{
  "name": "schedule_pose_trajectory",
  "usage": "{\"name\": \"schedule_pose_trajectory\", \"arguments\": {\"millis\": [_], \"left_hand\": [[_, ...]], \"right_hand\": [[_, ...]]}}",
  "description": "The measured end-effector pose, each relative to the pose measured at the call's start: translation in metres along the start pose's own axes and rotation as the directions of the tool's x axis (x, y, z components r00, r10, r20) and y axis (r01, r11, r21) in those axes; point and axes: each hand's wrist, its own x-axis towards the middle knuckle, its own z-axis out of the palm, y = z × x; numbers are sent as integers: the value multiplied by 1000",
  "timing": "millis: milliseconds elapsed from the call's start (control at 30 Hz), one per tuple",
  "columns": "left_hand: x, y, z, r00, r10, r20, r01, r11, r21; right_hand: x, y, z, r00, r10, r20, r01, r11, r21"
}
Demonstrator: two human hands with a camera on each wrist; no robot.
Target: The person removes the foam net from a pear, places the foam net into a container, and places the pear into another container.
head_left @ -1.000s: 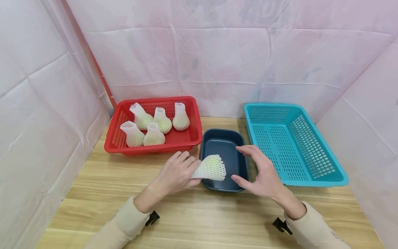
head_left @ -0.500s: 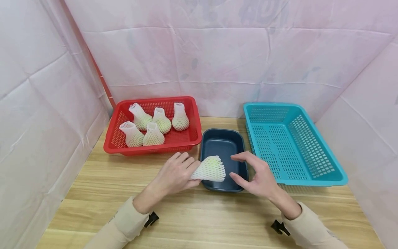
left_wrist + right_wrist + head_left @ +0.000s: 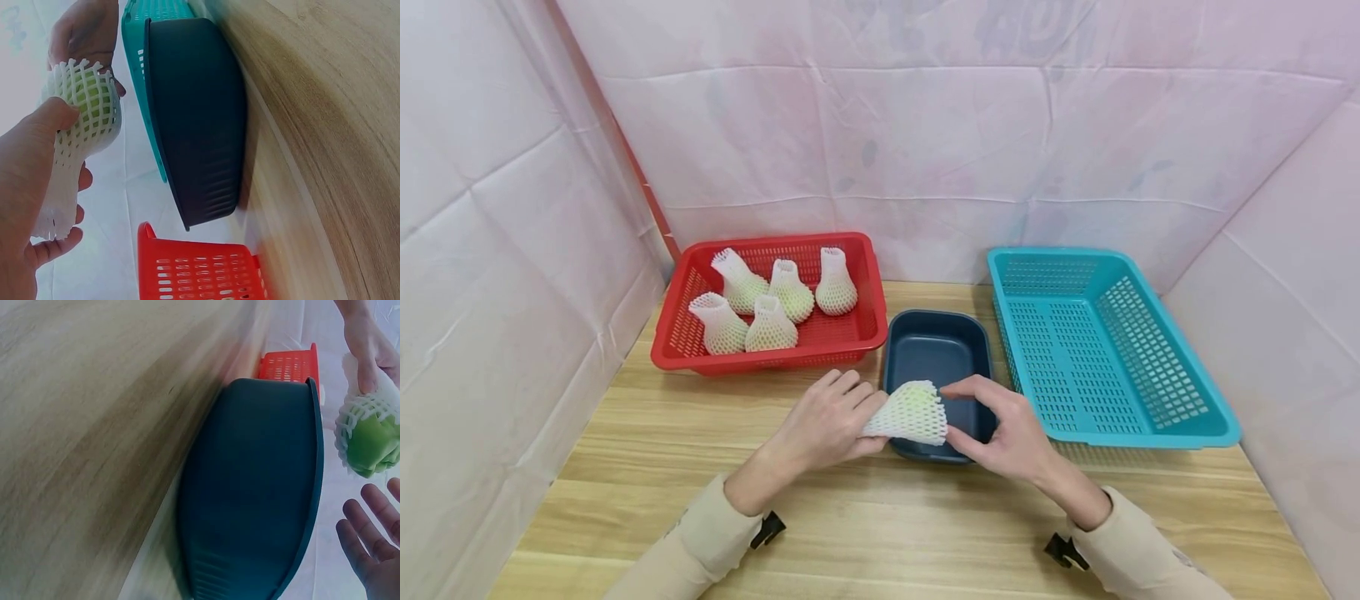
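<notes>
My left hand (image 3: 831, 421) grips the gathered tail of a white foam net sleeve (image 3: 59, 187) with a green fruit (image 3: 372, 444) inside. In the right wrist view the fruit's smooth, lobed end shows bare at the net's mouth. The bundle is held over a dark blue tray (image 3: 932, 354), its wide end pointing right. Beside that end, my right hand (image 3: 1011, 429) has its thumb and fingers spread apart and holds nothing. The right wrist view shows a gap between its fingertips (image 3: 353, 506) and the fruit.
A red basket (image 3: 820, 337) at the back left contains several net-wrapped fruits (image 3: 835, 287). On the right stands a teal basket (image 3: 1120, 367), close to the tray. Fabric walls (image 3: 925, 150) surround the wooden table (image 3: 910, 533) at the back and sides.
My right hand has moved left, up to the mouth of the net. The left hand keeps its grip on the sleeve and has barely moved.
</notes>
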Motion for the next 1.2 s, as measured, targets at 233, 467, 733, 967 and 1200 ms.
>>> {"name": "schedule_pose_trajectory", "arguments": {"millis": [233, 467, 733, 967, 1200], "left_hand": [[0, 0, 0, 1000, 12, 6, -12, 1000, 4], [0, 0, 0, 1000, 29, -12, -29, 1000, 5], [0, 1, 0, 1000, 28, 3, -28, 1000, -10], [3, 1, 0, 999, 36, -21, -36, 999, -1], [4, 3, 1, 999, 42, -6, -43, 999, -14]], "right_hand": [[1, 1, 3, 1000, -19, 25, 18, 1000, 25], [3, 4, 4, 998, -38, 54, 37, 999, 26], [5, 0, 4, 995, 10, 101, -10, 1000, -6], [7, 0, 6, 995, 1, 95, 5, 998, -58], [8, 0, 5, 995, -11, 95, 18, 997, -75]]}}
